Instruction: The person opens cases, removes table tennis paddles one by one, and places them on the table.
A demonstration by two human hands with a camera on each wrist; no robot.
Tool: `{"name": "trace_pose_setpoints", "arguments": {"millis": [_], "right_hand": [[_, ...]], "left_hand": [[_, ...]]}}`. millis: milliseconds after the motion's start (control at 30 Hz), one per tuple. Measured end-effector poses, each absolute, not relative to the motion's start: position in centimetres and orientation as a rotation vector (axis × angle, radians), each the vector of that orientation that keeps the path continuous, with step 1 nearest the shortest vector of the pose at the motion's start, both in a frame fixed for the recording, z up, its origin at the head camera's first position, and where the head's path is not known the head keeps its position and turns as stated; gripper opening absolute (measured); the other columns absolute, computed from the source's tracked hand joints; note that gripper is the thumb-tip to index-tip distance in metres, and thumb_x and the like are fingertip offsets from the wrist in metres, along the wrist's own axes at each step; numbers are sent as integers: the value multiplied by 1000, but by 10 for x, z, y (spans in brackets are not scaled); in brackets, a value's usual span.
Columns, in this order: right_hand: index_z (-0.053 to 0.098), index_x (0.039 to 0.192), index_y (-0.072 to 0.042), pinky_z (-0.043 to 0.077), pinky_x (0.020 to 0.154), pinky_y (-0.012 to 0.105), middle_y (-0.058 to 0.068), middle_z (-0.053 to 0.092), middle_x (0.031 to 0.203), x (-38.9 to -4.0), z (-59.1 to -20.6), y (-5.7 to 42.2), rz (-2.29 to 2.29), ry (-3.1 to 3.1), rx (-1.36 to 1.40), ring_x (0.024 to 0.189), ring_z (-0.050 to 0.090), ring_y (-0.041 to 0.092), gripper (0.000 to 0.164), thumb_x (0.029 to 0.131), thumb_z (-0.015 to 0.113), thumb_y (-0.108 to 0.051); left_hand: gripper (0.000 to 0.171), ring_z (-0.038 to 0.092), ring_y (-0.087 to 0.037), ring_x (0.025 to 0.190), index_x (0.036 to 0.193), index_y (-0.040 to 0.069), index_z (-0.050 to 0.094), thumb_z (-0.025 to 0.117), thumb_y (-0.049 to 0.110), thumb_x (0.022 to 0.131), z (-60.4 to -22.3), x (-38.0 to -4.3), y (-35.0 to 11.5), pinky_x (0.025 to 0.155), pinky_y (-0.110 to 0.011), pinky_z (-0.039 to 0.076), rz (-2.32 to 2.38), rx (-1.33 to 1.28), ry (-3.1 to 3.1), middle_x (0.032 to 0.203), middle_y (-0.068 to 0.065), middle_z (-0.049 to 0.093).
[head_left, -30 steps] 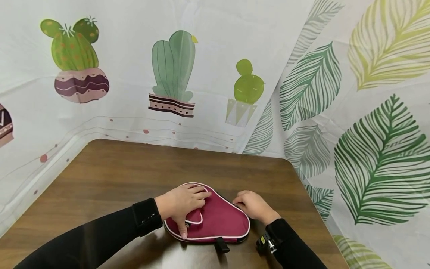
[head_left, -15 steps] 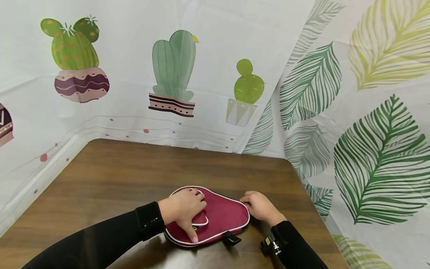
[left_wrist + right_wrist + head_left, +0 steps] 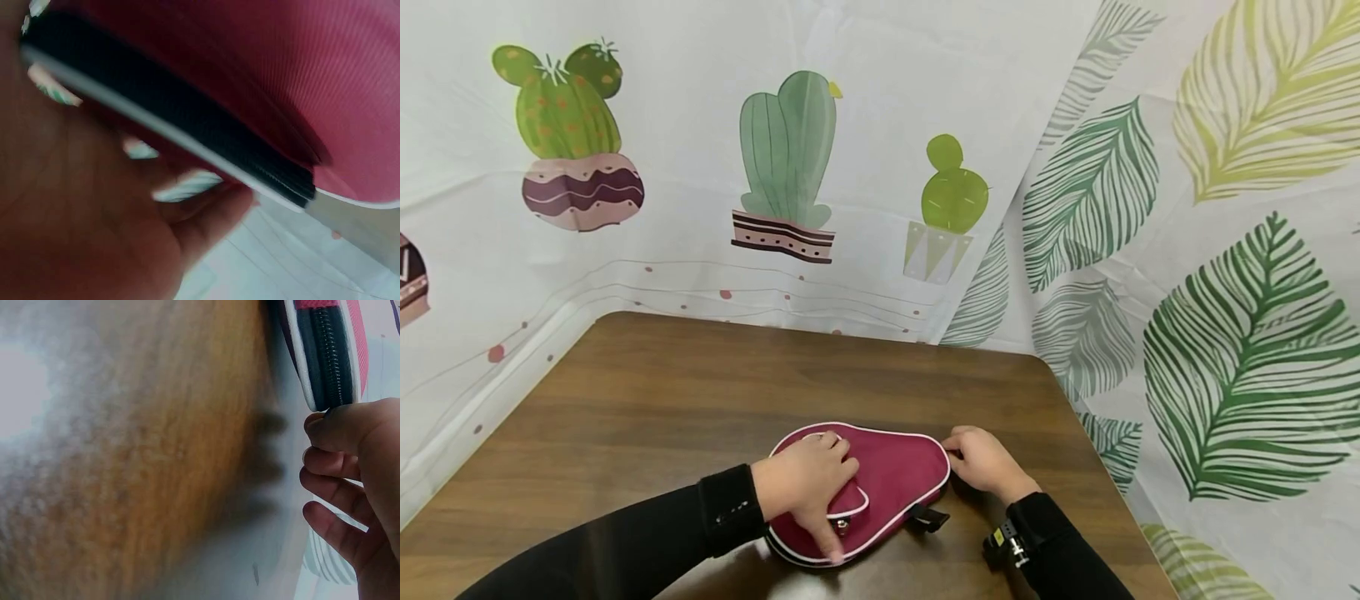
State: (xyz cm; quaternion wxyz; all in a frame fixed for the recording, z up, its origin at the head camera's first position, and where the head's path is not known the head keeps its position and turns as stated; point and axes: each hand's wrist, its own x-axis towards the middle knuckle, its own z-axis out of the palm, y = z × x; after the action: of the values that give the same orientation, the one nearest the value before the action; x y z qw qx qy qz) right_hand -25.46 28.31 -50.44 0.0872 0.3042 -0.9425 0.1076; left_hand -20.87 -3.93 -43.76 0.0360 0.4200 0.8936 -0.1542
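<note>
A dark red paddle-shaped zip case [image 3: 902,467] with white piping lies on the table, its narrow end to the right. My left hand [image 3: 805,483] rests spread over the wide end and its small pocket [image 3: 850,503], thumb near the close edge. In the left wrist view, the palm sits beside a black zipper band [image 3: 169,103]. At the narrow end, my right hand [image 3: 985,462] pinches the zipper pull, which the fingers hide. The right wrist view shows thumb and forefinger meeting at the end of the black zipper [image 3: 330,356], other fingers loosely bent.
A black strap loop [image 3: 928,520] sticks out from the case's near side. The brown wooden table [image 3: 700,375] reaches back to a white cloth [image 3: 872,108] printed with cacti and leaves. A small device [image 3: 1003,543] is strapped to the right wrist.
The case has turned, its narrow end swinging away and its wide end shifting nearer. My right hand has slid right along the far edge to the narrow tip. The left hand has stayed on the case.
</note>
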Motion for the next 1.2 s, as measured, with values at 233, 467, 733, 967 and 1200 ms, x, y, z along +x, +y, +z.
{"name": "trace_pose_setpoints", "arguments": {"millis": [233, 467, 733, 967, 1200], "right_hand": [[77, 87, -19, 45, 67, 26, -13, 48, 72, -257, -507, 283, 262, -2842, 874, 69, 47, 5, 8, 87, 72, -14], [79, 89, -15, 47, 69, 29, -10, 51, 74, -257, -508, 282, 274, -2808, 882, 72, 51, 9, 10, 87, 71, -10], [77, 86, -13, 48, 68, 29, -9, 51, 74, -252, -510, 281, 259, -2772, 901, 72, 52, 10, 11, 82, 70, -5], [51, 61, -15, 32, 61, 24, -10, 29, 68, -247, -508, 275, 190, -2699, 1036, 65, 31, 10, 25, 72, 64, 4], [65, 74, -19, 45, 67, 29, -10, 40, 68, -247, -507, 269, 130, -2763, 1042, 64, 41, 9, 16, 79, 69, -5]], "left_hand": [[102, 40, -18, 143, 136, 33, 53, 82, 79, 49, -443, -233, -55, 117, -47, 31, -277, 1445, 2618, 144, 8, 52], [100, 57, -20, 121, 136, 39, 58, 74, 87, 49, -447, -234, -48, 108, -43, 41, -227, 1535, 2668, 120, 8, 61], [100, 63, -12, 102, 133, 36, 64, 65, 94, 51, -450, -217, -33, 82, -37, 46, -202, 1446, 2732, 111, 7, 67], [102, 64, -13, 88, 124, 28, 69, 53, 100, 54, -452, -198, -22, 70, -36, 51, -205, 1366, 2830, 99, 4, 69], [106, 65, -15, 80, 122, 24, 71, 47, 103, 55, -452, -185, -12, 64, -36, 51, -315, 1286, 2912, 91, 2, 68]]}}
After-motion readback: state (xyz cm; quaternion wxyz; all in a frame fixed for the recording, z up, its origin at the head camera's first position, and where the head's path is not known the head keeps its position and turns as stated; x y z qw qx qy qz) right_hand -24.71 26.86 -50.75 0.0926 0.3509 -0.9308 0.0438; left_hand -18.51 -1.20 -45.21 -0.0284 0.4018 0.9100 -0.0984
